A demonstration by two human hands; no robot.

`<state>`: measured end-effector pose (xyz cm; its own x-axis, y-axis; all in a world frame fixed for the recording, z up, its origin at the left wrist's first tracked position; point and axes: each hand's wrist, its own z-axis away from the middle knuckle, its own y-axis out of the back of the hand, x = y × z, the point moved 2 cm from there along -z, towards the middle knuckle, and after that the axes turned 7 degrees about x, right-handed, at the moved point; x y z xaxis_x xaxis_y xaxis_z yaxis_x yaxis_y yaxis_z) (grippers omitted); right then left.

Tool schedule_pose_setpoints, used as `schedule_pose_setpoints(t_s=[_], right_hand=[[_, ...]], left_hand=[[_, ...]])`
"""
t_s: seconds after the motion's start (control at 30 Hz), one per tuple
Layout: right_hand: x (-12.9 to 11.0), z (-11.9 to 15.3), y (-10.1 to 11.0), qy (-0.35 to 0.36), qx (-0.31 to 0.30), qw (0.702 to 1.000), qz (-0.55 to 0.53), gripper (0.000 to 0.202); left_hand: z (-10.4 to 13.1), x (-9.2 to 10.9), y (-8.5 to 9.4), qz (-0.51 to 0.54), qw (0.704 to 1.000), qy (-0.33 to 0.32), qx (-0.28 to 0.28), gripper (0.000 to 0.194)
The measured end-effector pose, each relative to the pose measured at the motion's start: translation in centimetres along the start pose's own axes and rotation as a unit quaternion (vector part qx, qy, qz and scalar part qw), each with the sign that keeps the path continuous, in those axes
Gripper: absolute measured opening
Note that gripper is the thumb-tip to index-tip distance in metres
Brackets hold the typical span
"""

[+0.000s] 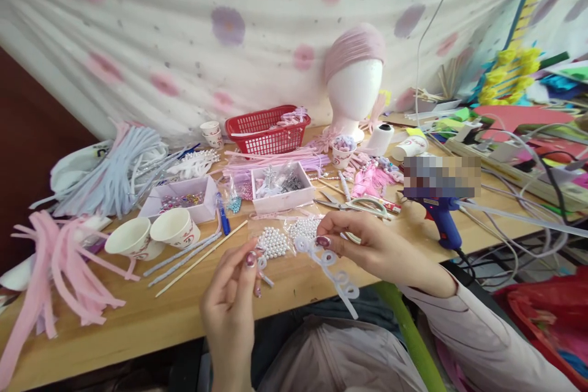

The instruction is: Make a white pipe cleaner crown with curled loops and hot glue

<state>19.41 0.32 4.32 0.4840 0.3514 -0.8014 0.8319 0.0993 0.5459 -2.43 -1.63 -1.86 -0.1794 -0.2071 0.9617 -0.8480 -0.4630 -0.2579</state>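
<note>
My right hand (374, 248) pinches a pale lavender curled strip (339, 278) with several small spiral loops along a stem, its straight end pointing down. My left hand (233, 297) has thumb and fingers closed on a short strip (266, 277) with one coiled end, partly hidden by the fingers. The two pieces are apart, above the table's front edge. Just behind them lie white pearl beads (274, 242) in clear bags. Scissors (353, 205) with pale handles rest beyond my right hand.
A blue glue gun (438, 217) with a cord stands at the right. Paper cups (175, 228), a bead box (181, 199), a red basket (266, 131) and pink fuzzy stems (68, 269) occupy the left and back. A foam head (354, 89) wears a pink wrap.
</note>
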Motion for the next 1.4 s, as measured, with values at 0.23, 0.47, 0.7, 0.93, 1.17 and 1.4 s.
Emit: schedule_pose_setpoints(t_s=[0.23, 0.47, 0.7, 0.93, 1.17, 1.4], right_hand=[[-2.0, -2.6, -1.0, 0.029, -0.068, 0.997, -0.015, 0.012], [-3.3, -8.2, -6.5, 0.077, -0.215, 0.973, -0.017, 0.013], [-3.3, -10.9, -13.8, 0.082, -0.324, 0.939, 0.085, 0.017], [-4.4, -12.4, -16.2, 0.096, -0.351, 0.922, 0.135, 0.018], [-2.4, -9.8, -10.2, 0.086, -0.165, 0.949, 0.256, 0.014], [-1.3, -2.0, -10.1, 0.085, -0.034, 0.961, 0.259, 0.015]], left_hand=[[-3.0, 2.7, 5.8, 0.043, 0.972, -0.086, 0.216, 0.014], [-4.5, 2.3, 8.7, 0.056, 0.956, -0.093, 0.272, 0.011], [-5.7, 1.5, 11.0, 0.065, 0.945, -0.097, 0.307, 0.011], [-5.9, 1.6, 11.3, 0.063, 0.942, -0.081, 0.32, 0.012], [-5.8, 1.4, 12.2, -0.001, 0.938, -0.144, 0.317, 0.011], [-5.2, 1.9, 13.4, -0.232, 0.941, -0.243, 0.043, 0.015]])
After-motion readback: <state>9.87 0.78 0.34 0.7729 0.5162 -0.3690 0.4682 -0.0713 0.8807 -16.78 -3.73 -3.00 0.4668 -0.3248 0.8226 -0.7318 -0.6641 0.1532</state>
